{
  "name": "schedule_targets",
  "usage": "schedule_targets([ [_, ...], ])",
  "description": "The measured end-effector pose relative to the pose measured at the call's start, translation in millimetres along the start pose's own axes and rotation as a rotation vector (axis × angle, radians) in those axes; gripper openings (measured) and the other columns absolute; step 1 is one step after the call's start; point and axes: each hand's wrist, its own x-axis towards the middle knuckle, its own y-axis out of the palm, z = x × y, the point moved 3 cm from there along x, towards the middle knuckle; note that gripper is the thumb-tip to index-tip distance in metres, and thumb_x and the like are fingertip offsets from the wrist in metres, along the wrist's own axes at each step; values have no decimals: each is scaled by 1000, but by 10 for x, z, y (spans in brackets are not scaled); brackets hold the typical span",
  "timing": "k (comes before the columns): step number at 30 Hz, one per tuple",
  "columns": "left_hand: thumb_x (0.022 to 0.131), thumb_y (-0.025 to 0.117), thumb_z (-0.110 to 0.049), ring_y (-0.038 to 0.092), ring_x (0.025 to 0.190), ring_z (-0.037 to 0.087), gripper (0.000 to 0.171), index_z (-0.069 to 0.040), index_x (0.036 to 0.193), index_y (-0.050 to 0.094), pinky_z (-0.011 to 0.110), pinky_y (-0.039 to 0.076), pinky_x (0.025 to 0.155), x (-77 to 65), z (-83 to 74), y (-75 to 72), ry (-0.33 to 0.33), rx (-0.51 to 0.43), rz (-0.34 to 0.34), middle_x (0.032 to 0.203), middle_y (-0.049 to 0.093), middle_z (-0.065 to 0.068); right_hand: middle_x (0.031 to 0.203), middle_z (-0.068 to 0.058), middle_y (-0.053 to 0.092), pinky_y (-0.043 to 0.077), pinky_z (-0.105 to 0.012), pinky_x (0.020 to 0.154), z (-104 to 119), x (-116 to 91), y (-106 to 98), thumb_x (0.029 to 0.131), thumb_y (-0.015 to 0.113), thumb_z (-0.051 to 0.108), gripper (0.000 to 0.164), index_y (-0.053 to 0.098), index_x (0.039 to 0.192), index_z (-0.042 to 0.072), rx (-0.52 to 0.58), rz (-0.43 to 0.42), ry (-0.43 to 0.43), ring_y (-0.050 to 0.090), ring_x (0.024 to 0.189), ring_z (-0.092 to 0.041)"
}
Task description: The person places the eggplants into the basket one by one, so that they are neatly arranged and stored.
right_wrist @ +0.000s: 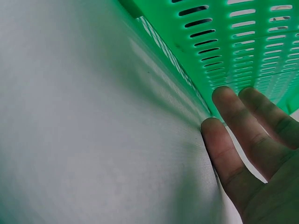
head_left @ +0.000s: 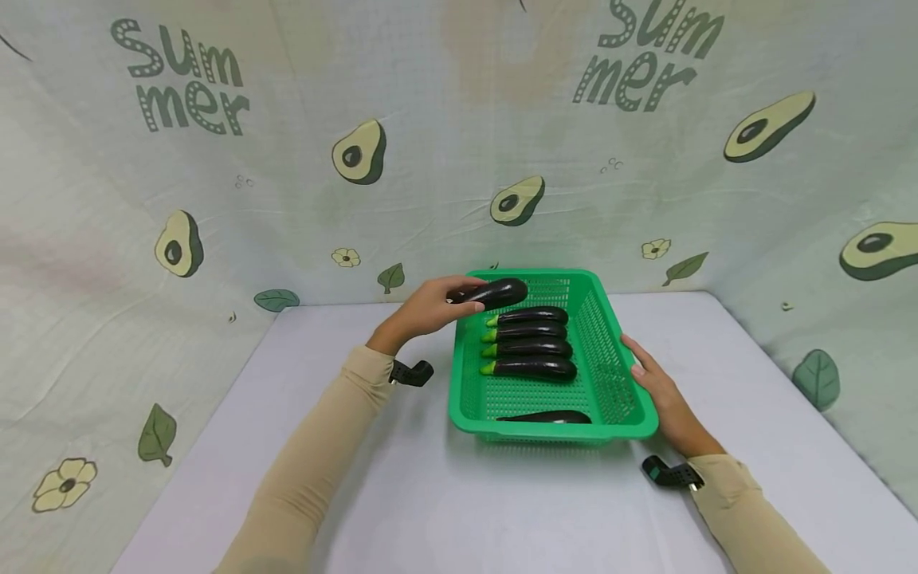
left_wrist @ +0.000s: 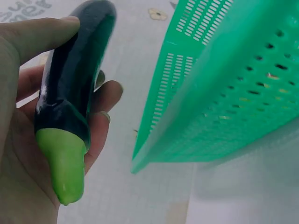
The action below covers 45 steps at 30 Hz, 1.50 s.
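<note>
In my left hand [head_left: 435, 306] I grip a dark purple eggplant [head_left: 500, 293] above the back left corner of the green plastic basket [head_left: 464, 391]. The left wrist view shows its green stem end [left_wrist: 63, 163] pointing down, with thumb and fingers on both sides of the body. Inside the basket several eggplants [head_left: 531, 348] lie in a row, stems to the left. Another eggplant [head_left: 552, 417] lies near the front wall, partly hidden by the rim. My right hand [head_left: 661, 391] rests against the basket's right side, its fingers [right_wrist: 229, 105] extended along the slotted wall.
The basket stands on a white-covered table [head_left: 545, 510]. Behind and beside the table hangs a pale cloth [head_left: 430, 231] printed with avocados, leaves and lettering. A black wrist device [head_left: 412, 373] sits on the left forearm and another wrist device [head_left: 670, 472] on the right.
</note>
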Motion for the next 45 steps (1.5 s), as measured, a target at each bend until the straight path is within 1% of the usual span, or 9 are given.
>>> schedule_targets([
  [6,98,64,-42,57,117,13,51,-17,142,57,35,48,97,58,-89,78,13,19,48,135,61,0,166,-10,11,21,-15,101,16,0,19,111,30,31,53,18,162,28,6,4,-9,13,148,-23],
  [13,98,63,-44,58,114,11,51,-19,142,58,35,49,94,84,-144,143,17,23,49,133,61,-2,166,-10,11,22,-16,101,21,7,29,111,30,32,52,18,162,29,-4,7,5,15,146,-20],
  [18,99,64,-43,57,117,10,49,-19,142,58,34,48,97,129,-178,193,37,31,86,133,62,-3,166,-10,12,22,-17,103,45,9,25,111,30,31,53,18,162,28,2,7,0,16,146,-18],
  [22,98,64,-42,59,117,9,49,-19,141,59,32,48,97,158,-201,246,47,14,118,132,62,-3,166,-10,12,22,-16,102,46,10,16,111,30,31,52,19,162,28,0,4,-1,16,147,-21],
  [26,98,65,-42,59,117,8,49,-18,140,60,31,49,96,184,-230,288,52,4,123,130,63,-3,166,-9,11,23,-14,100,33,9,10,111,30,31,52,18,162,28,2,6,-1,15,147,-24],
  [28,97,66,-42,58,116,8,49,-19,140,60,31,48,97,200,-240,309,55,6,126,129,63,-4,166,-9,10,24,-13,99,25,8,8,111,30,31,52,18,162,28,3,7,-3,15,147,-22],
  [35,96,68,-39,56,117,6,48,-19,140,60,29,46,99,255,-284,371,73,31,153,129,63,-5,166,-10,11,26,-12,96,-21,10,6,111,28,32,52,16,162,31,-6,12,11,20,141,-6],
  [41,96,70,-35,55,119,5,47,-19,139,60,27,45,100,290,-327,414,82,38,162,132,62,-5,166,-12,10,28,-11,95,-26,8,-2,111,28,32,52,15,162,32,-10,15,10,22,139,-7],
  [45,95,71,-32,56,114,6,45,-21,138,61,27,46,97,301,-363,446,84,49,170,131,62,-6,166,-12,11,29,-12,94,-23,2,-5,111,28,33,52,16,162,32,-13,12,8,24,138,-7],
])
